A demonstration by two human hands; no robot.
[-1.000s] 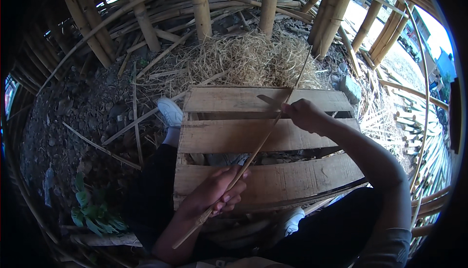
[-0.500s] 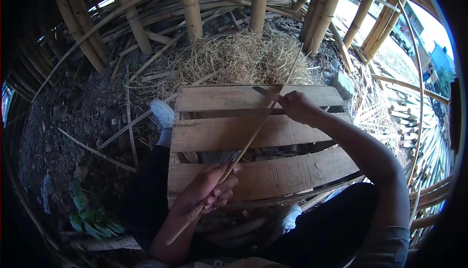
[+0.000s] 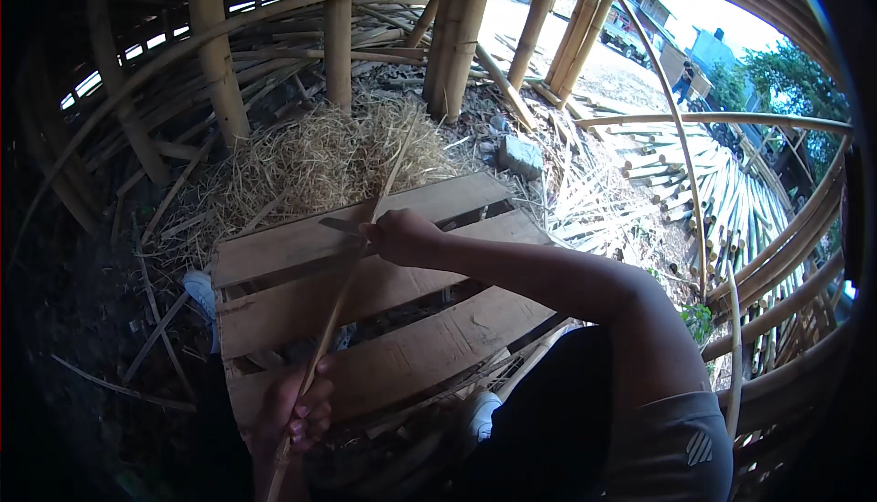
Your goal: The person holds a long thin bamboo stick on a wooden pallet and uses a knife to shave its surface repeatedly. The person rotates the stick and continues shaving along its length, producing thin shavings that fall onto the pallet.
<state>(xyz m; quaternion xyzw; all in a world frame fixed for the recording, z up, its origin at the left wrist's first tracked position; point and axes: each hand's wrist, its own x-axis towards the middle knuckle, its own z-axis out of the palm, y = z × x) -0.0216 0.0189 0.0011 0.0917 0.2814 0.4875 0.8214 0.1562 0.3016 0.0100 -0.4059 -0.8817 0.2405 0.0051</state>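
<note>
A long thin bamboo strip point(image 3: 334, 317) runs slantwise over a slatted wooden bench point(image 3: 438, 333), its far end over the shavings. Toward the bench's near left corner, my left hand point(image 3: 298, 403) is closed around the strip's lower part. My right hand point(image 3: 404, 236) is closed above the far slats, on a knife whose handle the fingers hide. The knife's dark blade point(image 3: 340, 225) sticks out to the left and crosses close to the strip. Whether edge and strip touch, I cannot tell.
A heap of pale shavings point(image 3: 320, 159) lies beyond the bench. Bamboo posts point(image 3: 459, 41) stand behind it. A concrete block point(image 3: 521, 157) and piled bamboo poles point(image 3: 722, 200) are to the right. My white shoes point(image 3: 482, 413) show beside and below the bench. A distant person point(image 3: 683, 82) stands outside.
The view has swung to the right, so the bench sits farther left in it. Both hands keep their holds on strip and knife.
</note>
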